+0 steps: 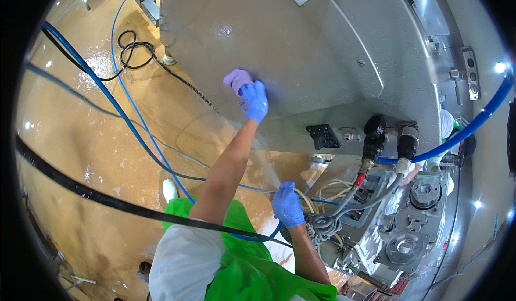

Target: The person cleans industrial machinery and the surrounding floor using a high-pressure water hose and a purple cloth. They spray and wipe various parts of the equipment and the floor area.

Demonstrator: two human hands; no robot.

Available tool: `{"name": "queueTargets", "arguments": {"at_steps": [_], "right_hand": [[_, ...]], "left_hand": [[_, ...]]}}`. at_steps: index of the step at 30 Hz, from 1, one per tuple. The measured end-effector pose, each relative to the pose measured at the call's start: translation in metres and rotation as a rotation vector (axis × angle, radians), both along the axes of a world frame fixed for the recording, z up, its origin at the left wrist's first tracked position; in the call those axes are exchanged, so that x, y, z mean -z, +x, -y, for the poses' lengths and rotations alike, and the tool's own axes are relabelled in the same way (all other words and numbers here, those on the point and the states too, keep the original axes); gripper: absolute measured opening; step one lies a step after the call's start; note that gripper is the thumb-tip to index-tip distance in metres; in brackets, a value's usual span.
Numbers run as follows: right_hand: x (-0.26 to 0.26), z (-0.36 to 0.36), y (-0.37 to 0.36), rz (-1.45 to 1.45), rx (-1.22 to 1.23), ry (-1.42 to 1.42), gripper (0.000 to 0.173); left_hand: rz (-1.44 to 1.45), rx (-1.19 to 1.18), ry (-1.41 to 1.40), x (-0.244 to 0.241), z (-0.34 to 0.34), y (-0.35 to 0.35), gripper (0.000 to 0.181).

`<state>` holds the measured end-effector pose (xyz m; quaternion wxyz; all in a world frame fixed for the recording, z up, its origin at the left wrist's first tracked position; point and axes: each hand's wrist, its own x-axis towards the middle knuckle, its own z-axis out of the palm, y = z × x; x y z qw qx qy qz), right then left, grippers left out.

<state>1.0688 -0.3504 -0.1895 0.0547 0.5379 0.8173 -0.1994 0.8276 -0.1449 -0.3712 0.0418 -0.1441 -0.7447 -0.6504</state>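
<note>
My left hand (255,101), in a wet blue glove, presses a purple cloth (238,79) against the broad stainless steel panel (298,59) of a machine. Lower and to the right, my right hand (288,205), also gloved in blue, is closed around the end of a blue hose (271,237). A spray of water (264,166) leaves that hand and rises toward the lower edge of the panel. The fingers hide the hose tip. Water drops cover parts of the steel.
Black cable connectors (373,137) and a black bracket (322,136) stick out below the panel. Coiled grey cable (322,224) hangs beside my right hand. A thick black hose (121,202) crosses before me. Wet tan floor (100,148) carries a looped black cable (137,53). Another person (447,125) stands at right.
</note>
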Motion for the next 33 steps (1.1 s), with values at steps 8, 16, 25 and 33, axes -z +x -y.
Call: {"name": "queueTargets", "arguments": {"at_steps": [8,16,25,33], "right_hand": [[-0.008,-0.004,0.001,-0.110,0.035,-0.114,0.016],[0.046,0.024,0.007,-0.020,-0.211,0.107,0.016],[-0.026,0.047,-0.032,-0.300,0.244,-0.229,0.034],[-0.041,0.153,0.119,-0.551,0.952,-0.057,0.031]], "left_hand": [[0.098,0.283,0.424,-0.048,0.004,-0.066,0.053],[0.910,0.533,0.587,0.031,0.051,-0.042,0.045],[1.375,1.807,-0.097,0.026,0.168,0.078,0.030],[0.456,2.454,-1.059,-0.084,0.367,0.073,0.032]]}}
